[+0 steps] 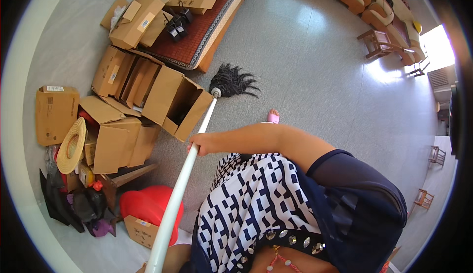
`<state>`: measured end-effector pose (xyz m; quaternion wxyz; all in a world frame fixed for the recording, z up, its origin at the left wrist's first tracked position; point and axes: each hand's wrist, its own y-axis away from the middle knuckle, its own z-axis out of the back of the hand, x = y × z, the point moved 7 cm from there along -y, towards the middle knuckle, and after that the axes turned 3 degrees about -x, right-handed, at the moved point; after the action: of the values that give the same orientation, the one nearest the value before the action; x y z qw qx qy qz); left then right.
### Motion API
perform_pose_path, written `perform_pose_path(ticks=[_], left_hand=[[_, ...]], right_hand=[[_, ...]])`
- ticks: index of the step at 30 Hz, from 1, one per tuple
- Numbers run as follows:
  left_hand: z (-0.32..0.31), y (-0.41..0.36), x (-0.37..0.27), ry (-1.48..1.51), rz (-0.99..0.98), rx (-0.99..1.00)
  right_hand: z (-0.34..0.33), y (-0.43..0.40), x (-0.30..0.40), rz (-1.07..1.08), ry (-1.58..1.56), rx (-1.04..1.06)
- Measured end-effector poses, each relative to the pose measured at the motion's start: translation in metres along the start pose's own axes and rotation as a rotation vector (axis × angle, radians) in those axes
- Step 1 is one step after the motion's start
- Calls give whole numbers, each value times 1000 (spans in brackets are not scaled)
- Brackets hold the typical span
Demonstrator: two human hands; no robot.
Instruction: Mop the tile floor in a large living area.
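A mop with a long white handle (177, 186) slants from the bottom edge up to its dark, stringy head (231, 80), which lies spread on the grey floor beside an open cardboard box. My right hand (199, 144) is closed around the middle of the handle, its arm reaching across in front of my body. Of my left hand (141, 268), only a sliver shows at the bottom edge, around the handle's upper end; the rest is cut off by the frame and hidden by the handle. A foot in a pink slipper (273, 117) is on the floor beyond my right arm.
Open cardboard boxes (159, 95) crowd the left, with a straw hat (72, 145) and a red plastic item (147, 202) near them. A low wooden bed or bench with a red mat (192, 47) holds boxes and black adapters. A wooden stool (377, 43) stands by seating at upper right.
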<state>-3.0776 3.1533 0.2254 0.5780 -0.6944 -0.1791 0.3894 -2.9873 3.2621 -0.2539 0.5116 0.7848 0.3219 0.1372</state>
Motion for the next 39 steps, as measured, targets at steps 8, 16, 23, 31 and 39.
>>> perform_pose_path(ticks=[8, 16, 23, 31, 39], left_hand=[[-38, -16, 71, 34, -27, -135], [-65, 7, 142, -174, 123, -29], [-80, 48, 207, -793, 366, 8], [-89, 41, 273, -843, 393, 170], [-110, 28, 322, -494, 333, 166]], right_hand=[[24, 21, 80, 45, -73, -192], [45, -10, 187, 201, -106, -145], [69, -32, 301, 339, -178, -150], [156, 18, 363, 551, -271, -255], [264, 62, 367, 637, -407, -280]])
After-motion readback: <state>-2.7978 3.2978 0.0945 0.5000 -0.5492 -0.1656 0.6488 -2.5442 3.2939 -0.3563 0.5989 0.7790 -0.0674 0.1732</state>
